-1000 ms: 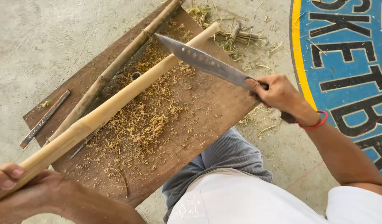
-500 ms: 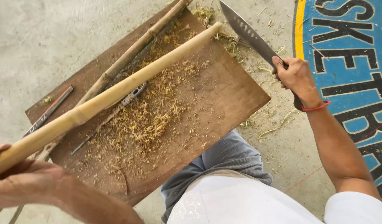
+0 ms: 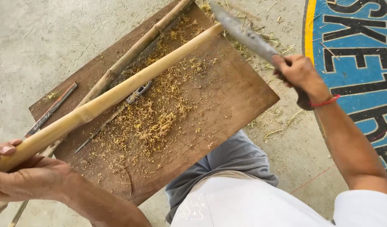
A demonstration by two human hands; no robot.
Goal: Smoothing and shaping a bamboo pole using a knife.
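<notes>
Left hand [image 3: 31, 174] is wrapped tight around the near end of a long yellow bamboo pole [image 3: 117, 94]. This pole slants up across the wooden board [image 3: 227, 105], and its far end sits near the board's far edge. Right hand [image 3: 298, 75] is clamped on the handle of a big knife [image 3: 244, 33]. It is lifted up, just past the board's right corner. The blade points up and to the left, toward the far tip of the pole, and looks blurry. A red band [image 3: 324, 102] goes around the right wrist.

On the board lie lots of yellow shavings [image 3: 155, 122], spread under the pole. More shavings lie on the floor past the board's far edge.

I count two bamboo poles. The second pole [image 3: 139, 48] is thinner and browner, and it lies on the board just behind the first one. One small metal tool [image 3: 136, 93] peeks out from under the yellow pole. One thin dark stick [image 3: 50, 110] lies at the board's left edge.
</notes>
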